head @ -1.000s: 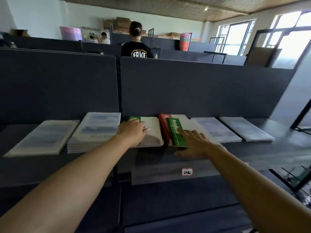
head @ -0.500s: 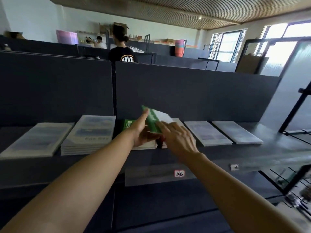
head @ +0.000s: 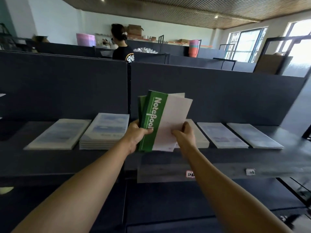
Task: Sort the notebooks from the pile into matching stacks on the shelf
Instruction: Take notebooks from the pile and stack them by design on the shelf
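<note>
1. The left hand (head: 134, 137) gripped the green-spined notebooks (head: 161, 121) at their lower left edge, thumb curled over the green band of the front cover and the other fingers hidden behind the bundle.
2. The right hand (head: 184, 135) pinched the lower right part of the same bundle, thumb lying on the white front cover and fingers wrapped round the right edge to the back.
3. Between the two hands, the notebooks stood nearly upright and fanned, tilted a little to the right, raised above the shelf (head: 218, 158). The word "NoteBook" ran up the green band just above the left thumb.
4. At least two green spines showed to the left of that thumb; how many notebooks were in the bundle could not be told.
5. Left of the left-hand fingers, a stack of pale blue-and-white notebooks (head: 106, 132) lay flat on the shelf, with a thinner flat stack (head: 58, 134) further left.
6. Just behind and below the right-hand fingers, a white stack (head: 198, 137) lay on the shelf, mostly hidden by the hand and bundle.
7. Right of the right-hand fingers lay two more flat pale stacks, the nearer stack (head: 220, 135) beside the farther stack (head: 254, 135).
8. Below the right wrist, a small white label (head: 190, 174) was stuck on the shelf's front edge.
</note>
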Action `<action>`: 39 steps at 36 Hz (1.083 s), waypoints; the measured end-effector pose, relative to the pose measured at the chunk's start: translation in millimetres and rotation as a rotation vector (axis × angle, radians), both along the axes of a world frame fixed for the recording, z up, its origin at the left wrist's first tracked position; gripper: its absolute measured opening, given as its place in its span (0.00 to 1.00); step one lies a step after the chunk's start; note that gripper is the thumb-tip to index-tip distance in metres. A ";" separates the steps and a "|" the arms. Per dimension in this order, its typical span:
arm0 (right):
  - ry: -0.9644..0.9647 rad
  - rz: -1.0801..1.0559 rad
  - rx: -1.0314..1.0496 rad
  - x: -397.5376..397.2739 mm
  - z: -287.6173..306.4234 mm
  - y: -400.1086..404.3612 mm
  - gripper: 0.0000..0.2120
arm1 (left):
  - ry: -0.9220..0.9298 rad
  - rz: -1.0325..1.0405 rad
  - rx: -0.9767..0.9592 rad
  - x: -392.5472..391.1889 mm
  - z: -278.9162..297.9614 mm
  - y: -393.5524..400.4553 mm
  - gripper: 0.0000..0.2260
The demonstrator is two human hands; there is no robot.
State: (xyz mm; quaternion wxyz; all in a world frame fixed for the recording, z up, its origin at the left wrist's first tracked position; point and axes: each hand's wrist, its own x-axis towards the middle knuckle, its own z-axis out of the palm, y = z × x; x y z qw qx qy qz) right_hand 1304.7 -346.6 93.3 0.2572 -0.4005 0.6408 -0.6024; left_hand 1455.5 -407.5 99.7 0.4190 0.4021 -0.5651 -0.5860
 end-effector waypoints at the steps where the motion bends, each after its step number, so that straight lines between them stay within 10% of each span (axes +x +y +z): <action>1: -0.008 0.004 0.027 1.4 -4.4 1.5 0.13 | -0.021 -0.010 -0.007 1.9 -5.1 1.7 0.14; 16: 0.225 -0.062 0.109 3.6 2.7 -23.4 0.31 | -0.284 0.189 -0.208 -10.6 -0.1 -17.0 0.41; 22: 0.254 -0.058 0.326 9.3 2.0 -43.1 0.24 | -0.878 0.044 -0.338 -6.6 4.3 -31.6 0.24; 29: 0.428 -0.047 0.475 15.4 -9.4 -56.8 0.22 | -1.266 -0.317 -0.426 -5.4 -12.9 -36.9 0.25; 39: 0.611 -0.009 0.595 30.2 -15.4 -72.5 0.24 | -1.225 -0.318 -0.486 -9.9 -21.2 -57.0 0.24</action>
